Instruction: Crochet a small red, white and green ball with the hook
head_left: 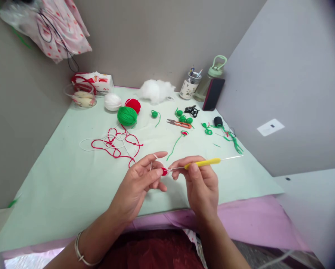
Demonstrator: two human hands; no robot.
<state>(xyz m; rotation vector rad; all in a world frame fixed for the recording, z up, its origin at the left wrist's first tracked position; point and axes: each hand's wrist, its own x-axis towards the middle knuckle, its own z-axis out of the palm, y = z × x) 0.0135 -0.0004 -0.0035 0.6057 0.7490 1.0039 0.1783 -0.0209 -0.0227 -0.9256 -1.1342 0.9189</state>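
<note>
My left hand [145, 178] pinches a small red crochet piece [164, 171], with white yarn running over its raised index finger. My right hand [198, 180] grips a crochet hook with a yellow handle [203, 163]; the metal tip touches the red piece. Loose red and white yarn [114, 143] trails across the pale green table cover [58, 179] toward the balls of green yarn [127, 116], red yarn [133, 105] and white yarn [112, 101].
Orange-handled snips [179, 123], small green crochet bits [184, 117], a black spool [218, 121], white stuffing [156, 90], a pen cup [190, 86], a green bottle [212, 76], a phone [213, 94] and a tissue box [96, 82] lie at the far side. Grey walls enclose the table.
</note>
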